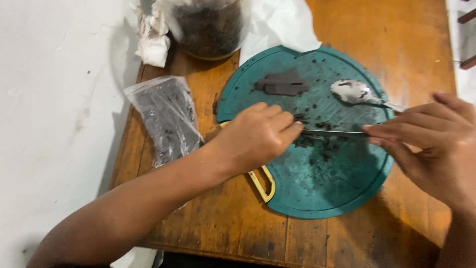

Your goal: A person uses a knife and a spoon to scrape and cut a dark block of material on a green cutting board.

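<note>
Head view showed 1 person at a wooden counter (347,30), both hands over a round green cutting board (327,193) with a yellow handle loop (264,182) at its near edge. The left hand (255,138) was closed, its grip clamped on the handle end of a knife (333,133) lying flat and low across the middle of the board. The right hand (436,144) met the far end of the blade, its fingers (382,130) pinched together on the tip, so the knife was held at both ends, just above or touching dark crumbs (317,144) scattered on the board; which, I could not tell.

A flat dark slab of chocolate (281,83) lay on the far part of the board, well apart from the blade. A metal spoon (354,92) smeared with the same dark stuff rested on the board's right side, its handle passing under the right hand.

Judged from this, the knife was thin, stiff and light, and the sharp edge made the tip a risky spot to pinch; the spine and the handle were the safe places to hold. The chocolate looked brittle and likely to flake.

Left of the board lay a clear plastic bag (166,119) of dark bits. A jar (208,27) of dark material stood at the far edge beside crumpled white paper (277,25).
</note>
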